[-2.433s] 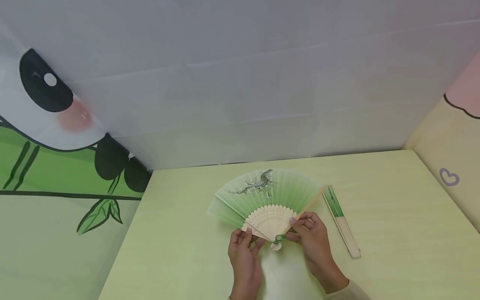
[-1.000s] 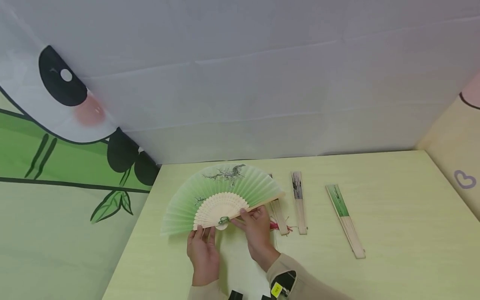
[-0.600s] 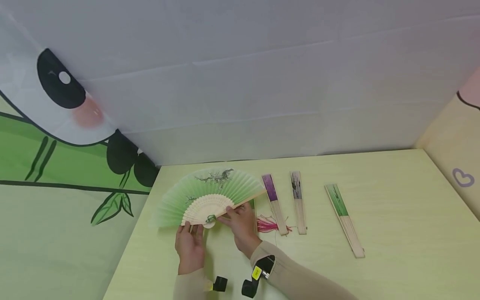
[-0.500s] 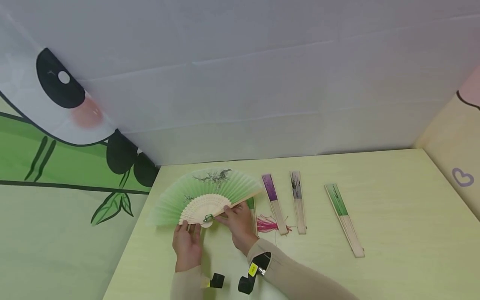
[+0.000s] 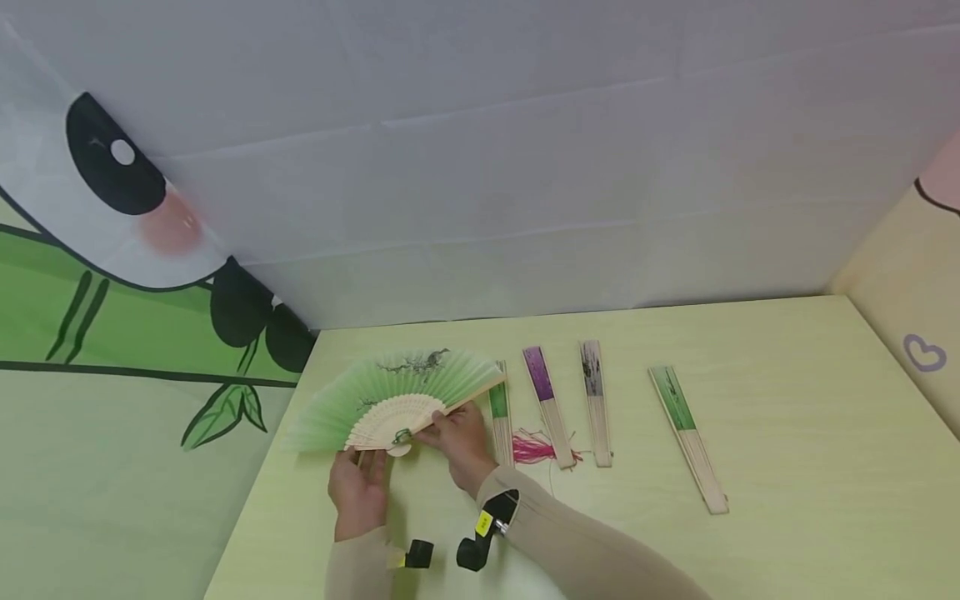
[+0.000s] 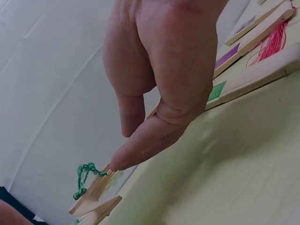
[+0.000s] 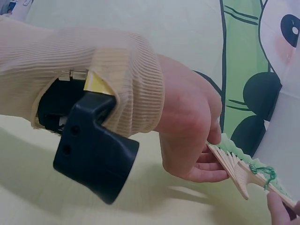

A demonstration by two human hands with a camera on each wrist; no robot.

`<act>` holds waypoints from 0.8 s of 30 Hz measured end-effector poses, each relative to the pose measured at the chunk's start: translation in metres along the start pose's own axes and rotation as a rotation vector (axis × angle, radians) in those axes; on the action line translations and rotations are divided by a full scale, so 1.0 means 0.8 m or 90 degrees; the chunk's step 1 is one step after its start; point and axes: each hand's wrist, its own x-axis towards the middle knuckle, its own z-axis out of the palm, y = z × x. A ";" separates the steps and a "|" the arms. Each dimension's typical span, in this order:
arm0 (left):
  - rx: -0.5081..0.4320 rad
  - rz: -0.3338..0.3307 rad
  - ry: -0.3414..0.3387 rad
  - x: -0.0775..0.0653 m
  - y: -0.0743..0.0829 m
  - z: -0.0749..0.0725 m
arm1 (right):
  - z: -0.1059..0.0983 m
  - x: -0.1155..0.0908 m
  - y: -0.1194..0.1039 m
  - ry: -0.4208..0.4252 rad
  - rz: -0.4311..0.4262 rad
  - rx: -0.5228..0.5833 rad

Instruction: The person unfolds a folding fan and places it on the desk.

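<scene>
In the head view an opened green folding fan [image 5: 397,417] with a dark branch print is spread at the table's left side. My left hand [image 5: 360,492] pinches its lower left edge rib. My right hand [image 5: 459,446] grips the right edge rib near the pivot, where a green cord [image 5: 402,436] is tied. The left wrist view has the right hand [image 6: 161,79] large, above the folded ribs [image 6: 96,192]. In the right wrist view the left hand [image 7: 192,122] holds ribs [image 7: 229,164], and right fingertips show at the corner.
Right of the hands lie a folded green fan [image 5: 501,417], a folded purple fan [image 5: 547,406], a folded grey fan [image 5: 596,402] and, farther right, another green fan [image 5: 686,437]. A pink tassel [image 5: 532,447] lies between the first two. A grey wall [image 5: 487,208] backs the table.
Both hands have carried the opened fan leftward across the table. It spread wider earlier on. The folded fans that were out of sight behind it now show; they have stayed put.
</scene>
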 end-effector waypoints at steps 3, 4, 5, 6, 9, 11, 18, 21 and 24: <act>-0.011 -0.007 0.000 0.003 0.005 -0.002 | 0.006 0.005 0.002 0.008 0.010 -0.002; -0.010 -0.010 0.000 0.005 0.006 -0.003 | 0.007 0.006 0.002 0.010 0.014 0.000; -0.010 -0.014 -0.002 0.006 0.007 -0.004 | 0.008 0.008 0.003 0.011 0.019 0.002; -0.013 -0.017 -0.003 0.008 0.009 -0.004 | 0.010 0.010 0.004 0.012 0.023 0.005; -0.017 -0.022 -0.006 0.012 0.011 -0.007 | 0.012 0.014 0.009 0.011 0.030 0.008; -0.025 -0.023 -0.010 0.013 0.013 -0.008 | 0.014 0.018 0.012 0.011 0.033 0.001; -0.021 -0.009 -0.031 0.018 0.014 -0.009 | 0.010 0.031 0.024 -0.028 0.074 -0.005; -0.008 0.001 -0.050 0.020 0.014 -0.007 | 0.006 0.034 0.024 -0.071 0.105 -0.022; 0.019 0.023 -0.063 0.022 0.014 -0.004 | 0.000 0.034 0.019 -0.127 0.129 -0.055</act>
